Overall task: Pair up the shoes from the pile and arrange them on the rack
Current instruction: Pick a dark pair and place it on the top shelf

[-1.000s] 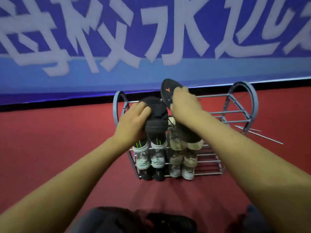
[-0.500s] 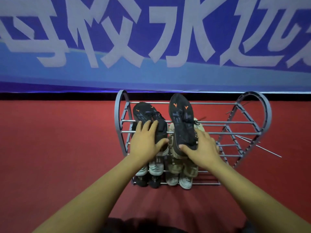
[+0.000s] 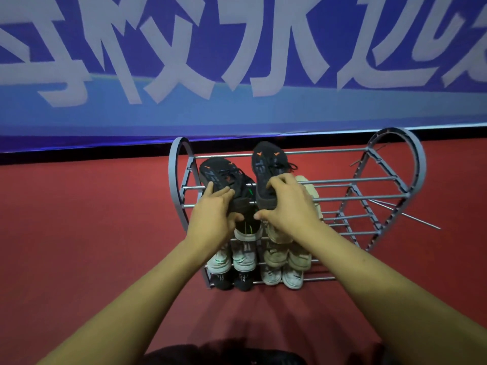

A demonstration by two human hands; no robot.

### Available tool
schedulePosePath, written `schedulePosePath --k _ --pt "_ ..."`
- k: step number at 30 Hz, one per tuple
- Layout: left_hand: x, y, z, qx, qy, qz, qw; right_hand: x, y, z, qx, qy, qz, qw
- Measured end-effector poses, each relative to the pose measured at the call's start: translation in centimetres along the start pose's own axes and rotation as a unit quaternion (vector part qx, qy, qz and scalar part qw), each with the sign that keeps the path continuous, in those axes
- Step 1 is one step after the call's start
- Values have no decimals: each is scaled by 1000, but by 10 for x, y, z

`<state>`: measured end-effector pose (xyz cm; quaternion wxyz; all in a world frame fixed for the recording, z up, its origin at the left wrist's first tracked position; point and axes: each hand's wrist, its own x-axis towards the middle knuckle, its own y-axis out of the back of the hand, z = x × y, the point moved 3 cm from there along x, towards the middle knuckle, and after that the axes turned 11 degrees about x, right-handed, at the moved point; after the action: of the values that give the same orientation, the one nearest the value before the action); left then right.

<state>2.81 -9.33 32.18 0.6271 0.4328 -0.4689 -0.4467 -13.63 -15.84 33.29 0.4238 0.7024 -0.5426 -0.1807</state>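
A grey metal shoe rack [image 3: 395,177] with heart-shaped ends stands on the red floor. Two black shoes with orange marks lie sole-up at its upper left. My left hand [image 3: 213,214] grips the left black shoe [image 3: 218,175] at its heel end. My right hand [image 3: 290,204] holds the right black shoe [image 3: 266,164], which reaches to the top bar. Below them sit white-and-green shoes [image 3: 243,256], beige shoes [image 3: 287,256], black shoes [image 3: 233,281] and white shoes [image 3: 283,277] in pairs.
A blue banner [image 3: 237,61] with large pale characters hangs behind the rack. The rack's right half holds bare bars, and a loose metal rod [image 3: 411,216] sticks out at its right end. Dark shapes [image 3: 224,355] lie at the bottom edge.
Both hands brought the black shoes down onto the rack's upper bars. My right hand has shifted from the shoe's heel up over its middle. The view has tilted slightly.
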Motion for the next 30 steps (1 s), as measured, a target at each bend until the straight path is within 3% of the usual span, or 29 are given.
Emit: schedulePosePath --k 4,9,12,16,30 --pt "-14 0 -14 -30 1 35 999 0 -16 0 34 -14 -79 996" --pt "-9 8 -25 -20 -27 87 996 -6 -15 7 68 -1 -40 997" --pt "4 5 -27 -13 -30 46 998 -2 -18 4 73 8 -29 997" --pt "5 -4 -34 -48 34 7 998 1 -25 0 76 11 -45 996" --pt "18 -1 -53 -37 64 83 994 33 -54 -28 95 17 -41 994"
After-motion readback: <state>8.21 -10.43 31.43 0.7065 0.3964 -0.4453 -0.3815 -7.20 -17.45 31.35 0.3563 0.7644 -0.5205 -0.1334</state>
